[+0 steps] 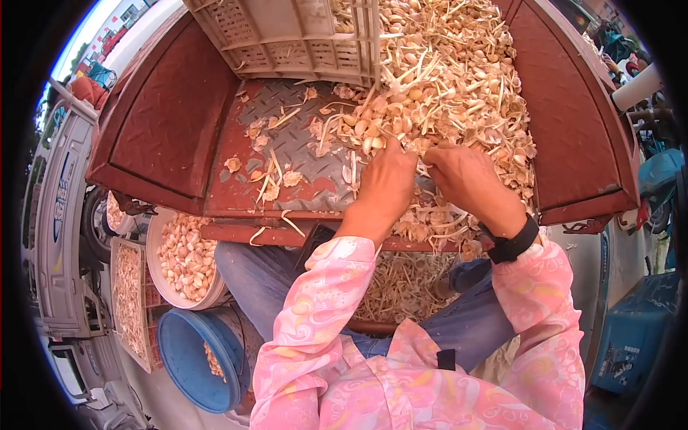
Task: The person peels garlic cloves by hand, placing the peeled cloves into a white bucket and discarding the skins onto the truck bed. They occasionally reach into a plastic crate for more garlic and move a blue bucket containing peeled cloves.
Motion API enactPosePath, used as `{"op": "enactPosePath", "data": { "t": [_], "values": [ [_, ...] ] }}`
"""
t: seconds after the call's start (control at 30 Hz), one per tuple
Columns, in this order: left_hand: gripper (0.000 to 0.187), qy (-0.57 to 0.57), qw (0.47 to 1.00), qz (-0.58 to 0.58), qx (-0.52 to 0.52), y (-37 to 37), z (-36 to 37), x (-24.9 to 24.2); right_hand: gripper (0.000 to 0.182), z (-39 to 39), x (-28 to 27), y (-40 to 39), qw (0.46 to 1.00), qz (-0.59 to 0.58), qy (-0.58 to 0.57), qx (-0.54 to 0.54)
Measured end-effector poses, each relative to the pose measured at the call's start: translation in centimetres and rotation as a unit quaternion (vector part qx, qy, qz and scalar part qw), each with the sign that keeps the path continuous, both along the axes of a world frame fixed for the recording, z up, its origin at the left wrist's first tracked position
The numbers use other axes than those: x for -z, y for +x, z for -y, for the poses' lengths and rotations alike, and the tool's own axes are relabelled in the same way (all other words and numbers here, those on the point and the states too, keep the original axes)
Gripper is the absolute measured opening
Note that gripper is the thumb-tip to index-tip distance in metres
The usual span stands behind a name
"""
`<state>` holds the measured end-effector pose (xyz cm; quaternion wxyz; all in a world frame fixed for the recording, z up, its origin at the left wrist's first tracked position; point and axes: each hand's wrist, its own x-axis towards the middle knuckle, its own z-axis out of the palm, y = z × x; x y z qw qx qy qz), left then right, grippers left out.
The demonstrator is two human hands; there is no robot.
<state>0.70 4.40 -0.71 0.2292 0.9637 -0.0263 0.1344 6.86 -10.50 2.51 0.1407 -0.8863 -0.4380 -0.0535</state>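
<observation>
A heap of loose garlic cloves, skins and dry stalks (459, 86) covers the right part of a red metal truck bed. At the heap's near edge, my left hand (389, 183) has its fingers bent together among the cloves. What it pinches, if anything, is hidden. My right hand (469, 175) is beside it, a small gap apart, fingers curled in and closed. Its fingertips are mostly out of sight, and I cannot make out what is between them. Pale cloves (373, 132) lie just beyond the left fingertips.
A plastic crate (287, 43) stands tilted on the bed, left of the heap. Red side panels (161, 115) flank the bed. Below left are a white bucket of garlic cloves (188, 258), a blue bucket (190, 358) and a crate of scraps (129, 301). Stalks litter the ground between my legs.
</observation>
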Motion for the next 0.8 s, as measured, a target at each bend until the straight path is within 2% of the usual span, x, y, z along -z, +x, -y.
{"op": "enactPosePath", "data": {
  "t": [0.17, 0.27, 0.3, 0.33, 0.4, 0.5, 0.53, 0.63, 0.73, 0.8],
  "values": [
    [0.018, 0.017, 0.999, -0.046, 0.014, -0.8, -0.8, 0.3, 0.003, -0.1, 0.1, -0.4, 0.999, -0.029, -0.010, 0.013],
    [0.019, -0.202, 0.973, -0.106, -0.040, -1.9, -1.9, -0.8, 0.004, -0.2, 0.0, -0.5, 0.993, -0.099, 0.067, -0.010],
    [0.020, -0.347, 0.929, -0.122, -0.047, -2.3, -2.3, -0.8, 0.004, -0.2, 0.0, -0.4, 0.986, -0.134, 0.100, -0.023],
    [0.020, -0.490, 0.860, -0.139, -0.035, -2.9, -2.6, -0.9, 0.003, -0.2, 0.1, -0.3, 0.986, -0.138, 0.096, -0.022],
    [0.020, -0.738, 0.656, -0.158, -0.010, -4.3, -3.0, -1.5, 0.003, -0.4, 0.3, -0.2, 0.985, -0.146, 0.086, -0.023],
    [0.026, -0.818, 0.555, -0.151, 0.020, -5.3, -3.1, -1.7, 0.006, -1.3, 1.8, 0.3, 0.984, -0.056, 0.144, -0.089],
    [0.027, -0.838, 0.525, -0.148, 0.020, -5.5, -3.0, -1.7, 0.007, -1.7, 2.1, 0.4, 0.988, -0.054, 0.112, -0.092],
    [0.025, -0.869, 0.473, -0.142, 0.041, -5.9, -3.0, -1.8, 0.011, -2.8, 2.4, 0.4, 0.994, -0.035, 0.029, -0.099],
    [0.021, -0.868, 0.475, -0.129, 0.057, -6.2, -3.3, -1.2, 0.013, -3.0, 2.4, 0.3, 0.995, -0.030, -0.005, -0.096],
    [0.021, -0.843, 0.528, -0.106, 0.011, -6.7, -3.5, -1.1, 0.014, -2.6, 2.3, 0.3, 0.994, -0.067, 0.003, -0.082]
  ]
}}
